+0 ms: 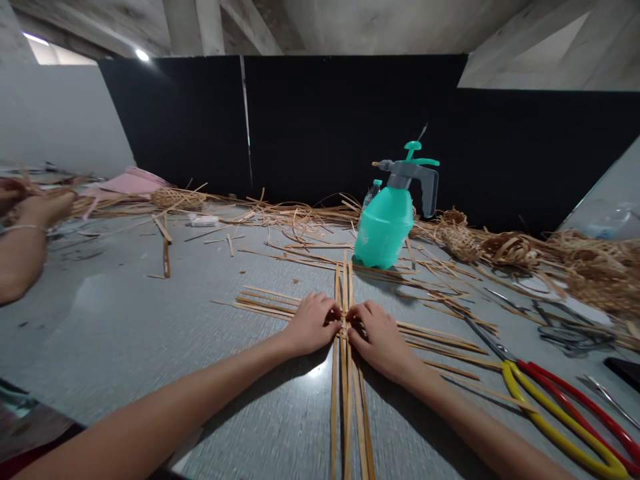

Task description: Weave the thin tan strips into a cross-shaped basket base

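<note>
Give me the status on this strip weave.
Done: two bundles of strips lie crossed. In hand: the left hand and right hand pinch the crossing from both sides. Left: the strip ends stick out unwoven, and loose strips lie beyond, unlike the woven pieces further back.

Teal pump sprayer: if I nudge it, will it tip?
The teal pump sprayer probably tips if pushed high, since the gray pump head and handle overhang its rounded body. Its plastic body likely feels light unless filled; the fill level is hard to tell.
</note>
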`<state>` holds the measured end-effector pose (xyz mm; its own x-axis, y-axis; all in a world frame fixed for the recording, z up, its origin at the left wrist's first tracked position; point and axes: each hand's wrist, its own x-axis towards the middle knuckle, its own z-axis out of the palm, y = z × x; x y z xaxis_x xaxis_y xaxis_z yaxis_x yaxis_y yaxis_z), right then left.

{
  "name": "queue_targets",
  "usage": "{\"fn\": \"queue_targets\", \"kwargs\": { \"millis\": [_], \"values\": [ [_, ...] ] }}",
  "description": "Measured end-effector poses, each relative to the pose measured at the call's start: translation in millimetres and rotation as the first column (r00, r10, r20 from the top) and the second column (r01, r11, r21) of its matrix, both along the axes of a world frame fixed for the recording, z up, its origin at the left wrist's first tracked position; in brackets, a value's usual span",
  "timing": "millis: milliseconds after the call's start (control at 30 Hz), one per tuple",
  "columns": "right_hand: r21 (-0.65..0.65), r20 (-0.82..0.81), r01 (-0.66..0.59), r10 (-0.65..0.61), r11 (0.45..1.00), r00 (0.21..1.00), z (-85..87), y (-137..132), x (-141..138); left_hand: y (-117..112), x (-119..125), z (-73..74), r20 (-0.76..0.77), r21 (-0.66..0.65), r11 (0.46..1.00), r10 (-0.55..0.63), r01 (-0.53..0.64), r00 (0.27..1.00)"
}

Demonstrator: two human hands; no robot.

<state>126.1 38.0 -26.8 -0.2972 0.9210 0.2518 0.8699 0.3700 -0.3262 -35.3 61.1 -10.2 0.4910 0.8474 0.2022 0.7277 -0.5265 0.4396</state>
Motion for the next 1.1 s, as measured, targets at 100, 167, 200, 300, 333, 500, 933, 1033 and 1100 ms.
{"fn": "queue_targets", "kwargs": {
  "millis": [100, 167, 200, 300, 333, 500, 933, 1033, 1100],
  "values": [
    [-0.001, 0.016, 0.032, -0.032, 0.999, 0.999, 0.9, -1, -5, -1, 2, 0.0, -0.041, 0.012, 1.000, 0.004, -0.004, 0.999],
    [-0.008, 0.008, 0.040, -0.040, 0.999, 0.999, -0.1, -1, -6, -1, 2, 0.4, -0.060, 0.011, 1.000, 0.004, -0.003, 0.998],
    [-0.012, -0.001, 0.041, -0.041, 0.999, 0.999, -0.9, 0, -6, -1, 3, 0.6, -0.064, 0.009, 1.000, 0.003, -0.003, 0.998],
    [-0.012, -0.032, 0.038, -0.038, 0.999, 0.999, -3.6, 1, -5, -1, 3, 0.5, -0.063, 0.003, 1.000, -0.010, 0.010, 0.998],
    [-0.007, -0.038, 0.037, -0.038, 0.999, 0.999, -4.6, 2, -4, -1, 3, 0.2, -0.064, 0.003, 1.000, -0.016, 0.016, 0.998],
    [0.034, -0.049, 0.037, -0.036, 0.999, 0.998, -9.5, 2, -4, 1, 2, -2.5, -0.077, 0.022, 0.999, -0.027, 0.029, 0.997],
    [0.083, -0.029, -0.055, 0.057, 0.995, 0.998, -0.9, -15, -1, -6, -9, 3.8, 0.001, 0.105, 0.993, -0.050, 0.049, 0.999],
    [0.084, 0.018, -0.044, 0.042, 0.996, 0.999, 1.2, -19, -2, -9, -16, 9.4, -0.054, 0.122, 0.986, -0.106, 0.112, 0.993],
    [0.067, 0.042, -0.031, 0.028, 0.997, 0.999, 2.4, -19, -3, -9, -18, 11.6, -0.077, 0.092, 0.981, -0.163, 0.170, 0.984]
  ]
}}
